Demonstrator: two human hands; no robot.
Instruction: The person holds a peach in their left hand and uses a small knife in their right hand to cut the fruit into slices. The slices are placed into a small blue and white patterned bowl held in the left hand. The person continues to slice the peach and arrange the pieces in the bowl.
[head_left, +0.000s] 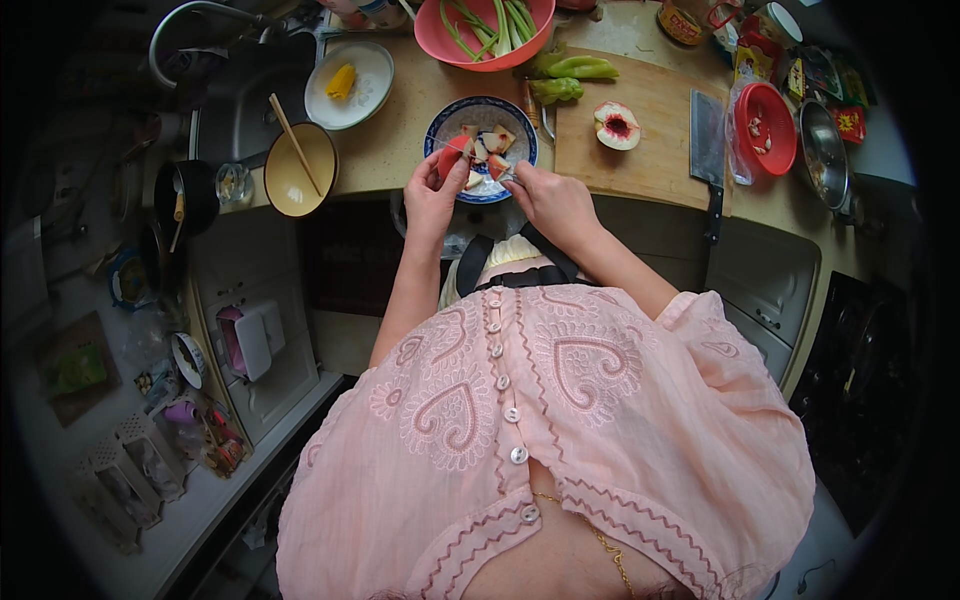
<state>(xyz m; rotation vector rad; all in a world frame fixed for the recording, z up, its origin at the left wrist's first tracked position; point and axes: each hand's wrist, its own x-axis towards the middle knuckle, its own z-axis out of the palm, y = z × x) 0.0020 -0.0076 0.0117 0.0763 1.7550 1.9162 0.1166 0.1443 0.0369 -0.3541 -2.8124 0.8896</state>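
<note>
Over a blue-rimmed bowl (433,126) both of my hands are at work. My left hand (433,192) pinches a red piece (455,152) that looks like red-skinned peach. My right hand (548,200) is closed round a thin, shiny utensil (507,178) at the bowl's right side; my fingers hide most of it, so its kind is unclear. Cut peach pieces (492,142) lie in the bowl, pale with dark red parts. To the right, a peach half (617,126) rests cut side up on the wooden cutting board (640,170), its hollow dark red.
A cleaver (707,140) lies on the board's right edge, handle over the counter front. Beside it stand a red basket (765,125) and a metal bowl (823,155). Leftward are a yellow bowl (285,178) with chopsticks, a white plate (350,105) and the sink (245,100). Green peppers (580,67) lie behind.
</note>
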